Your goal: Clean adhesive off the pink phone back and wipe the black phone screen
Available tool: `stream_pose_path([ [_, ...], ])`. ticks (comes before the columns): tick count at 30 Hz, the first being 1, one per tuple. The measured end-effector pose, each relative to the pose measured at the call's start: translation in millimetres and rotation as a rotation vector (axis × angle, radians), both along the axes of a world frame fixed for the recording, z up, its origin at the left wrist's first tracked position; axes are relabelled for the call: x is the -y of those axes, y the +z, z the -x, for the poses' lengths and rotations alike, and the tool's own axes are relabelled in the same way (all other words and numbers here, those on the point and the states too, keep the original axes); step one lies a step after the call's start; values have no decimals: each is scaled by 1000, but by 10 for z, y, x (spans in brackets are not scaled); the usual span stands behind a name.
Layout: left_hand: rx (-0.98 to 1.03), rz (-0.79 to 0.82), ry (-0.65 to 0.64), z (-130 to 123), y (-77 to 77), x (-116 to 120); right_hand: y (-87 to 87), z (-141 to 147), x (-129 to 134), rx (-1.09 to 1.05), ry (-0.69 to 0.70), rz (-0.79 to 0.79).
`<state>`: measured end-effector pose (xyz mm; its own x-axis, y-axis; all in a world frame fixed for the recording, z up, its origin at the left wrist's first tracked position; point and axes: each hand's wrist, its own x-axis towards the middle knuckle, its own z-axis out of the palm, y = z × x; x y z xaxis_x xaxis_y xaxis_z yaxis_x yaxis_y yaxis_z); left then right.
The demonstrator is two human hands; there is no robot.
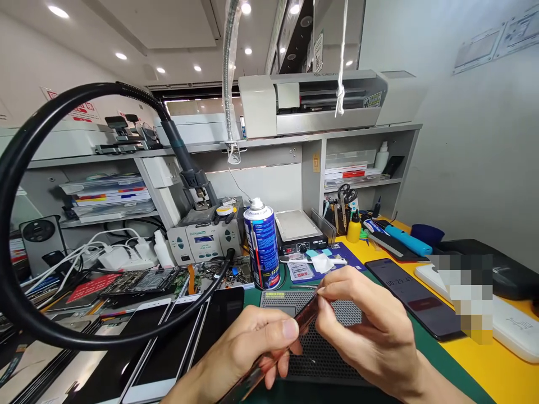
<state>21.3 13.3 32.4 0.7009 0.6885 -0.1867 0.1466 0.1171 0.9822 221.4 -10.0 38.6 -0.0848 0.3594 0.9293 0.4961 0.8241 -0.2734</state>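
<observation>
My left hand [252,342] is closed round a thin, glossy, copper-brown phone [309,314], tilted and seen nearly edge-on. The thumb lies along its edge and the fingers curl beneath. At its far end, thumb and forefinger of my right hand [370,331] pinch together on the corner; any smaller piece between them is hidden. Under both hands lies a dark, perforated pad [303,359] on the green mat [438,365]. A blue spray can [264,247] stands upright just beyond the left hand.
A thick black hose [8,224] loops across the left side above several phone screens [143,336]. Circuit boards [214,278] lie by the grey soldering station [206,238]. On the right are a phone showing a timer [415,297] and a white case [509,325]. A heating plate [298,227] sits behind.
</observation>
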Motion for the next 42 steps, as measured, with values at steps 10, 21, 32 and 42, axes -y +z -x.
stream_pose_path([
  [10,139,134,-45,-55,-151,-27,-9,2,18,-134,101,122],
  [21,173,68,-63,-99,-95,11,29,-28,35,-113,140,98],
  [32,234,-150,-75,-225,137,-15,55,-66,67,-43,79,-130],
  [42,13,-624,174,-216,275,-36,29,-127,93,-120,62,-133],
])
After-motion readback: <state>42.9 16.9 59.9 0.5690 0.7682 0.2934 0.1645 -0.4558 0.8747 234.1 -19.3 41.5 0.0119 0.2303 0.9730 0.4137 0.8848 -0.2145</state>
